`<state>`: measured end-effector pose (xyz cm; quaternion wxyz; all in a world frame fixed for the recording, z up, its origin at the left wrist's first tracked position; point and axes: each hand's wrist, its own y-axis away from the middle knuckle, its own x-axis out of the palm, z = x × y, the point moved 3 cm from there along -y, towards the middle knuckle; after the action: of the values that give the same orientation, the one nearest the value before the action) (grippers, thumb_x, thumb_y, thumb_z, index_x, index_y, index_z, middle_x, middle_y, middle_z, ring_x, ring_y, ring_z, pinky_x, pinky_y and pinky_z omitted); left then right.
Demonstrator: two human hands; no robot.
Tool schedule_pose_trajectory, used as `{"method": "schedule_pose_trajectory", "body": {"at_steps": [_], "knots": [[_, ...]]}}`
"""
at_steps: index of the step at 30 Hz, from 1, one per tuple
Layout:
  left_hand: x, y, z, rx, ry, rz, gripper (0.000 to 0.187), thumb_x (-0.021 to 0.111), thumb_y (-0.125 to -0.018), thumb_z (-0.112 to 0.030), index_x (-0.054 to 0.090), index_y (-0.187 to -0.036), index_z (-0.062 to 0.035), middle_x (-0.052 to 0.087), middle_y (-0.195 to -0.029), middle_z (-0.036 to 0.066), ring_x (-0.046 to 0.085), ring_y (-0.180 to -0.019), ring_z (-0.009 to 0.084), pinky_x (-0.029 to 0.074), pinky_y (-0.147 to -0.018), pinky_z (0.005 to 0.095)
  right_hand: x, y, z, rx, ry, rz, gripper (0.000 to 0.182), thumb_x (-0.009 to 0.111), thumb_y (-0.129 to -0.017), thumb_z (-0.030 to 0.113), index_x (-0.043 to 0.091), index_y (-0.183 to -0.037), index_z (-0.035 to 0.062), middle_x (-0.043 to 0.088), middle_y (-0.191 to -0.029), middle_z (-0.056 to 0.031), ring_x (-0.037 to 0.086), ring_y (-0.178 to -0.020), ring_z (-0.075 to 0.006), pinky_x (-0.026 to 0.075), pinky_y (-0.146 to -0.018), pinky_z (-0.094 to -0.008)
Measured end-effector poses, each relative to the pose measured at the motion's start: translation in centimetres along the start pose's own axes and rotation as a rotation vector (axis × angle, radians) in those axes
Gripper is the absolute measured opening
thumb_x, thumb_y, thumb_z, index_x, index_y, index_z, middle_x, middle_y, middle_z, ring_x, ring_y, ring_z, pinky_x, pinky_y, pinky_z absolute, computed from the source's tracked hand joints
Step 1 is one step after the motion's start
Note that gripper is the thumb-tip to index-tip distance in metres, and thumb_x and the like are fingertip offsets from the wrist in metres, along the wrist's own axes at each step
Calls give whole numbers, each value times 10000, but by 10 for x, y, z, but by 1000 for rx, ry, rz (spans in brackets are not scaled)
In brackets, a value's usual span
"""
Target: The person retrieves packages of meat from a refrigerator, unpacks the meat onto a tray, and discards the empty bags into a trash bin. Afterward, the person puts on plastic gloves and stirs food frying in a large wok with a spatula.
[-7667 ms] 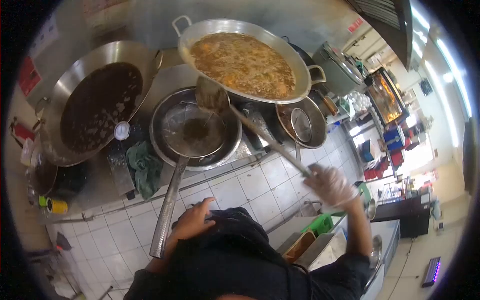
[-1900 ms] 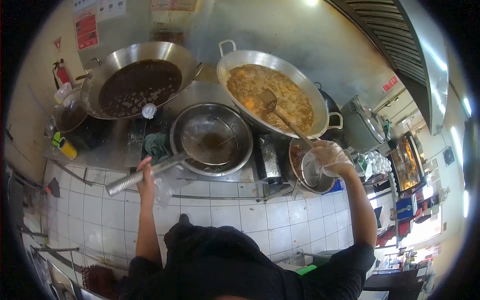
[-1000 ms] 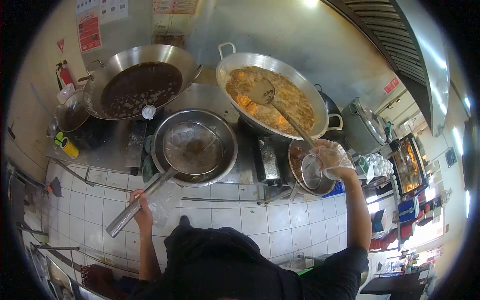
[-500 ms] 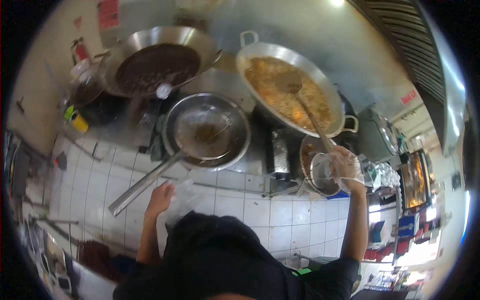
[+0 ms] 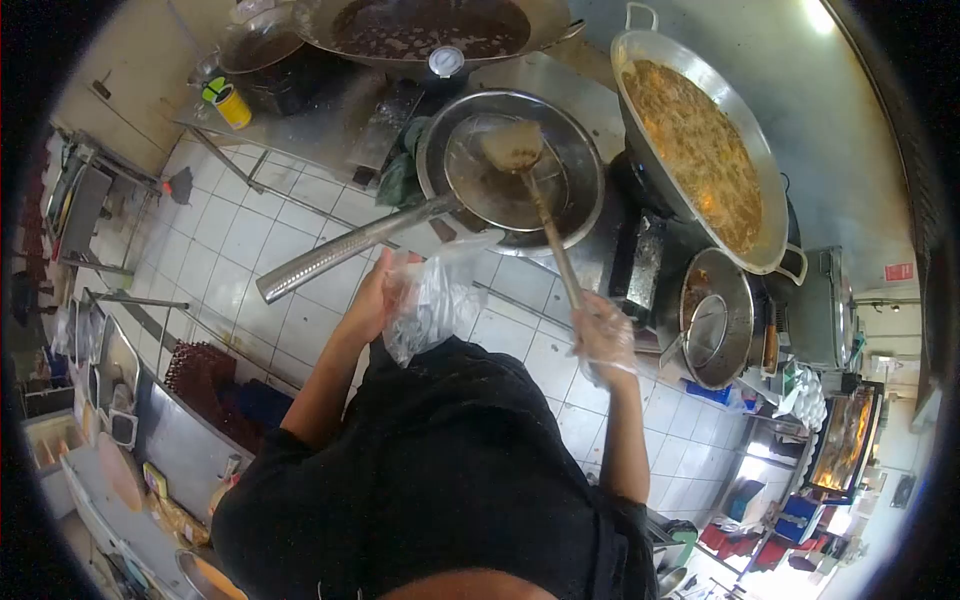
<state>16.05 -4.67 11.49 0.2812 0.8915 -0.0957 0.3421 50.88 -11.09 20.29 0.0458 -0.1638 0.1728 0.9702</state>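
Observation:
My right hand (image 5: 603,335), in a clear plastic glove, is closed around the long handle of a spatula (image 5: 552,232). The spatula's broad blade is over a metal bowl (image 5: 590,205), where a round fine-mesh strainer (image 5: 470,205) with a thick metal handle rests across the top. Bunched clear plastic (image 5: 437,310), like a thin bag, hangs from my bare left hand (image 5: 375,296), which is closed on its edge. To the right of the bowl, a large two-handled wok (image 5: 625,75) holds bubbling oil with orange-brown food frying in it.
Another wide wok (image 5: 555,32) with dark liquid stands at the back, a dial thermometer (image 5: 446,62) at its rim. A steel bowl (image 5: 745,345) with a small strainer sits right of my gloved hand. A yellow can (image 5: 233,107) is at the left end of the counter.
My right hand has brought the spatula left, from over the frying wok to over the bowl and strainer. The left hand has risen with the plastic, and the view has shifted.

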Motion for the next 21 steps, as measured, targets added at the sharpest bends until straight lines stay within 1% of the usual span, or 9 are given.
{"method": "schedule_pose_trajectory", "body": {"at_steps": [2, 5, 6, 9, 10, 13, 15, 18, 21], "knots": [[3, 10, -3, 11, -81, 78, 423, 562, -962, -269, 468, -1326, -74, 637, -1037, 95, 598, -825, 120, 487, -689, 256, 11, -15, -20, 70, 52, 18, 365, 643, -908, 215, 587, -1217, 28, 625, -748, -53, 569, -568, -95, 480, -474, -258], [23, 26, -13, 56, -197, 203, 553, 616, -911, -120, 367, -1403, -83, 628, -1111, 114, 601, -863, 126, 498, -725, 260, 19, -18, -7, 58, -217, 13, 390, 640, -909, 177, 560, -1239, -13, 615, -767, -64, 558, -602, -97, 495, -532, -245], [30, 30, -16, 79, -235, 245, 613, 633, -890, -70, 333, -1425, -85, 624, -1128, 119, 601, -872, 126, 501, -733, 261, 13, -23, -12, -92, 127, -107, 458, 687, -870, 273, 588, -1215, -11, 667, -890, -110, 631, -769, -171, 525, -686, -307], [40, 25, -15, 51, -387, 273, 673, 664, -850, -5, 326, -1428, -77, 643, -1086, 117, 596, -837, 90, 485, -686, 230, -1, 2, 22, -381, 293, -366, 516, 726, -828, 262, 577, -1234, -18, 672, -1016, -149, 644, -889, -225, 520, -795, -340], [48, 25, -16, 50, -390, 294, 671, 667, -854, -22, 324, -1428, -74, 650, -1063, 113, 595, -820, 82, 478, -671, 222, 0, 6, 21, -404, 56, -355, 591, 761, -789, 272, 558, -1276, 4, 640, -1140, -175, 637, -969, -268, 518, -835, -368], [84, 33, -22, 49, -409, 383, 671, 682, -862, -73, 320, -1428, -69, 668, -999, 100, 591, -772, 61, 458, -633, 203, 35, 43, 67, -396, -415, -194, 640, 776, -777, 305, 541, -1306, 32, 610, -1192, -184, 619, -1013, -285, 508, -857, -372], [114, 39, -24, 70, -413, 482, 680, 699, -863, -108, 322, -1427, -68, 675, -968, 90, 588, -744, 54, 448, -617, 196, 55, 49, 86, -611, -274, -189, 679, 800, -754, 311, 528, -1321, 57, 572, -1251, -191, 601, -1056, -294, 516, -842, -369], [149, 47, -23, 131, -452, 494, 712, 721, -854, -150, 314, -1433, -67, 671, -975, 97, 607, -778, 70, 469, -652, 212, 72, 48, 90, -684, -78, -200, 505, 797, -757, 255, 622, -1186, 54, 673, -1041, -133, 655, -904, -219, 531, -753, -310], [155, 55, -31, 182, -271, 389, 722, 714, -851, -98, 306, -1446, -72, 674, -986, 111, 641, -846, 109, 499, -727, 234, 80, 38, 55, -663, -60, -282, 366, 787, -758, 210, 670, -1067, 52, 708, -854, -90, 676, -753, -202, 535, -691, -290]]}}
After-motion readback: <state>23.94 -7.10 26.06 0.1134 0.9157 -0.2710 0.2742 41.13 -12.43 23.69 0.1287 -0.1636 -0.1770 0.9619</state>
